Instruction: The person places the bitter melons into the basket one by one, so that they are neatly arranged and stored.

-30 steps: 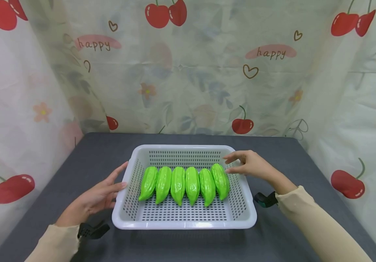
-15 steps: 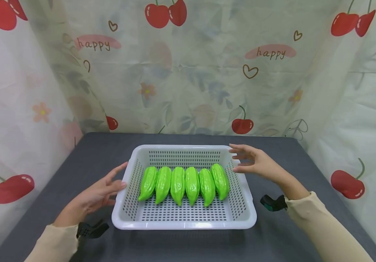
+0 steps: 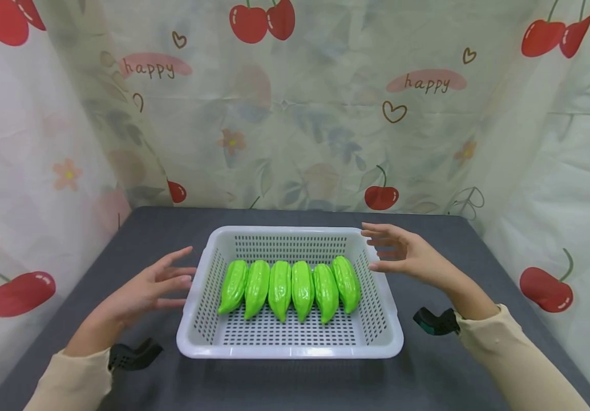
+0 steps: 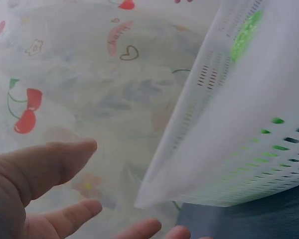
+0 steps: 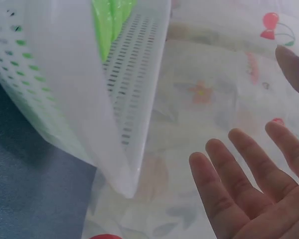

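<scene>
A white perforated plastic basket (image 3: 289, 352) rests on the dark table. Several glossy, ridged green bitter melons (image 3: 302, 290) lie side by side in it, their pointed ends toward the front. Just outside the left rim is my left hand (image 3: 138, 292), fingers spread and holding nothing. The left wrist view shows its thumb and fingers apart from the basket wall (image 4: 239, 129). My right hand (image 3: 405, 251) is at the far right corner, overlapping the rim in the head view. Its fingers are extended with nothing in them, and the right wrist view shows space between them and the basket.
Dark table surface (image 3: 444, 245) surrounds the basket on all sides. A pale curtain (image 3: 295, 142) printed with cherries and flowers hangs behind the table and along both sides. A dark wrist device (image 3: 133, 355) sits at each sleeve cuff.
My right hand has drawn back to the right, away from the rightmost bitter melon and out of the basket. My left hand has come off the left rim, moving left. The bitter melons stay put.
</scene>
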The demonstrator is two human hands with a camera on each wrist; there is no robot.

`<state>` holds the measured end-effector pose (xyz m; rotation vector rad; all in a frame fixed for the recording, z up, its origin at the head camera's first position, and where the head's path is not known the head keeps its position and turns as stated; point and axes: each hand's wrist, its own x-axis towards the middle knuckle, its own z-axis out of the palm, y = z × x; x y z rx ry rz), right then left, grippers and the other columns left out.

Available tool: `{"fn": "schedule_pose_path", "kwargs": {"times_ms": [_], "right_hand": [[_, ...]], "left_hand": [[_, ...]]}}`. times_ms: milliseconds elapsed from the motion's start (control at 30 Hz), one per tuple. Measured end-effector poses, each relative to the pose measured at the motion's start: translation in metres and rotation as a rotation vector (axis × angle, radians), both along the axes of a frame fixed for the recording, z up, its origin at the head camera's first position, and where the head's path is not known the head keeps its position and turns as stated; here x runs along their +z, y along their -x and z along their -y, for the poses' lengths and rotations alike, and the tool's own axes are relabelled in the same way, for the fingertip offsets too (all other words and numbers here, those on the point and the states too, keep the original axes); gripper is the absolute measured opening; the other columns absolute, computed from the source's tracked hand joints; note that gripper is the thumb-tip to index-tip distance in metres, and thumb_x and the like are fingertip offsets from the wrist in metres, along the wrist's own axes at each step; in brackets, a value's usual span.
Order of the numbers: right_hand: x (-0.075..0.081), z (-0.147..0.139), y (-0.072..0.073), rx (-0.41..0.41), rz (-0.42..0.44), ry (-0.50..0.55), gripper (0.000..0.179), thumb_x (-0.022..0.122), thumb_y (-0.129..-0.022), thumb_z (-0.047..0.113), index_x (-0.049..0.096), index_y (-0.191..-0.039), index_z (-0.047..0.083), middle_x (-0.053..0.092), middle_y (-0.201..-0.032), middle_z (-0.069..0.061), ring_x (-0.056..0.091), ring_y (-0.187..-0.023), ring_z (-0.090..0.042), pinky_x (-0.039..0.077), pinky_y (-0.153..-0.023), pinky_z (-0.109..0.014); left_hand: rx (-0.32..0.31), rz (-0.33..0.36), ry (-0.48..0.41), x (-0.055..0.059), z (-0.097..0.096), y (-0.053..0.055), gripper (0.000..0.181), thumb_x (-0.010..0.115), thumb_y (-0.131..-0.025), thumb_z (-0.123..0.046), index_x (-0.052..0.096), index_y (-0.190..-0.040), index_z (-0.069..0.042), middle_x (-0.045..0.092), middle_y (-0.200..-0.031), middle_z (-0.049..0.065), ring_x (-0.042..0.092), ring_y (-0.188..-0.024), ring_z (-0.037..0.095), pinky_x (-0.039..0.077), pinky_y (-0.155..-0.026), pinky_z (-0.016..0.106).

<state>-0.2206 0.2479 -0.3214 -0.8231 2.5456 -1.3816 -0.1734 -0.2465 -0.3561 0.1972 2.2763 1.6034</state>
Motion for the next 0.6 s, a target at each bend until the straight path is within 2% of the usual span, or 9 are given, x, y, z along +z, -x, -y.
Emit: {"fn": "schedule_pose_path", "kwargs": {"times_ms": [267,433,600], "right_hand": [[0.01,0.002,-0.01,-0.001,-0.02,-0.005,0.06,0.067,-0.092,0.019,0.041,-0.146,0.014,0.042,-0.149,-0.012,0.045,-0.132,-0.04,0.054,-0.093,-0.039],[0.014,0.004,-0.019,-0.027,-0.072,-0.031,0.053,0.06,-0.097,0.021,0.041,-0.146,0.015,0.042,-0.149,-0.008,0.047,-0.132,-0.036,0.052,-0.095,-0.044],[0.019,0.012,-0.032,-0.05,-0.115,-0.033,0.047,0.05,-0.101,0.024,0.039,-0.147,0.015,0.041,-0.151,-0.007,0.045,-0.133,-0.036,0.045,-0.1,-0.058]], "left_hand": [[0.008,-0.153,0.111,0.028,-0.002,-0.011,0.079,0.057,-0.097,-0.032,0.007,-0.157,-0.017,0.024,-0.153,0.029,0.037,-0.134,0.049,0.052,-0.093,0.051],[0.036,-0.284,0.168,0.044,-0.013,-0.02,0.076,0.055,-0.099,-0.029,0.007,-0.157,-0.017,0.026,-0.152,0.03,0.04,-0.132,0.049,0.048,-0.096,0.057],[0.127,-0.416,0.33,0.057,-0.033,-0.032,0.073,0.054,-0.099,-0.035,0.011,-0.157,-0.023,0.032,-0.152,0.024,0.041,-0.132,0.045,0.041,-0.095,0.068]]}}
